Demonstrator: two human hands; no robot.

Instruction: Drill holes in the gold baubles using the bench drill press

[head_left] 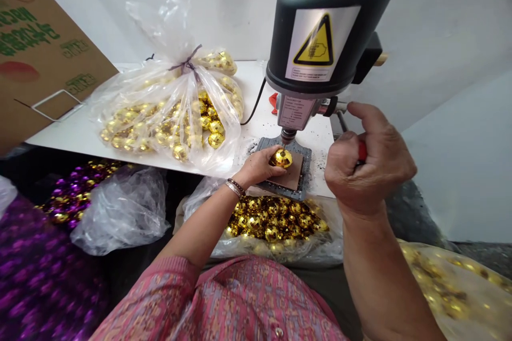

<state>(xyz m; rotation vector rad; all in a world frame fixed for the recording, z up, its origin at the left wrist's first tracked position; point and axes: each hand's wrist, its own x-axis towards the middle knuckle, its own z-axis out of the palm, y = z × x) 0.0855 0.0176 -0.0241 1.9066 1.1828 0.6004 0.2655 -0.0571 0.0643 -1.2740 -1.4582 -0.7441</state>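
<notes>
A black bench drill press point(328, 26) stands on a white table point(76, 130). My left hand point(258, 168) is closed on a gold faceted ball point(282, 158), pressing it onto the drill's grey base plate point(304, 173) right under the drill bit point(286, 141). My right hand point(370, 162) is wrapped round the red-tipped feed lever point(362, 150) on the machine's right side, thumb stretched out on top.
A tied clear bag of gold balls point(172, 112) lies on the table to the left. An open bag of gold balls point(276, 221) sits below the table edge. Purple and gold balls point(70, 194) lie lower left. A cardboard box point(36, 48) stands at far left.
</notes>
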